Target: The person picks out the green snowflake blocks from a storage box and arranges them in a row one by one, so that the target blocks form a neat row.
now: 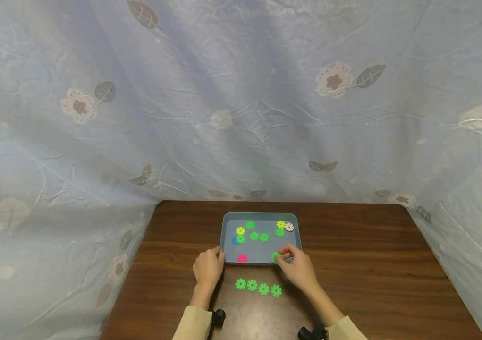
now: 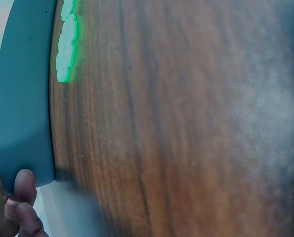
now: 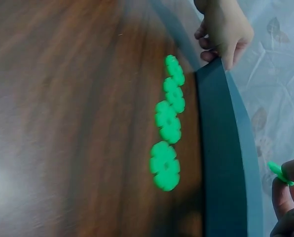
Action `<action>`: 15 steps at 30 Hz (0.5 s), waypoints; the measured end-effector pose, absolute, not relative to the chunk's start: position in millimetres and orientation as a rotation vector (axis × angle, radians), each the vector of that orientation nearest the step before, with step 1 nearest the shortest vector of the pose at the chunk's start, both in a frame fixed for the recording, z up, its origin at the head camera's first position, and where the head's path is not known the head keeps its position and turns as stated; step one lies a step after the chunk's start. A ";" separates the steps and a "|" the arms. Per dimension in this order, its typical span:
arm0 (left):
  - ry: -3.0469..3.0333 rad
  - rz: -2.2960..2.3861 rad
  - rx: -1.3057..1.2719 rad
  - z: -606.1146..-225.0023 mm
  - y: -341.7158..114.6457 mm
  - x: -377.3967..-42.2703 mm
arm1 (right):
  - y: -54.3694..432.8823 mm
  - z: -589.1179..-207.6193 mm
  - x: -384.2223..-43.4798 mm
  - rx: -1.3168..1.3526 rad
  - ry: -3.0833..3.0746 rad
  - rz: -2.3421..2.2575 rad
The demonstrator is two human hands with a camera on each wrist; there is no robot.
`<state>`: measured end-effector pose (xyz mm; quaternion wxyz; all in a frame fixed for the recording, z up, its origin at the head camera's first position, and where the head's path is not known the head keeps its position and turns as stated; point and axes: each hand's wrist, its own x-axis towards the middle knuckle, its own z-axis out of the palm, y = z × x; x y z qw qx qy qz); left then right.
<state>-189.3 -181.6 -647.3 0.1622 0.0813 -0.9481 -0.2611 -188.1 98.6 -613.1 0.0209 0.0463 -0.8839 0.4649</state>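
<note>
A shallow grey-blue tray point(image 1: 257, 218) lies on the table with several notched plastic discs in it. My left hand point(image 1: 208, 268) grips the tray's near left corner, thumb and curled fingers on the rim. Over the tray's near right part my right hand point(image 1: 298, 270) pinches a green notched disc point(image 3: 279, 171) between thumb and fingers. In front of the tray, a row of several green notched discs point(image 1: 264, 289) lies flat on the wood. Seen from the right wrist, the row point(image 3: 165, 165) runs alongside the tray's near wall point(image 3: 221, 148).
Inside the tray are more green discs point(image 1: 254, 236), yellow discs point(image 1: 240, 231), a pink disc point(image 1: 242, 259), a white one point(image 1: 289, 227) and a partly covered blue one point(image 1: 235, 240). The brown wooden table point(image 1: 351, 245) meets a patterned curtain point(image 1: 262, 118) behind.
</note>
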 end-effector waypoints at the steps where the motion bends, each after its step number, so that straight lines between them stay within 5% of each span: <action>1: -2.704 -0.749 0.235 -647.1 -181.4 -189.6 | 101.5 -615.1 -186.0 0.137 -2.742 1.438; 15: -2.709 -0.741 0.239 -648.9 -181.4 -189.2 | 134.2 -643.4 -158.1 0.051 -2.856 1.388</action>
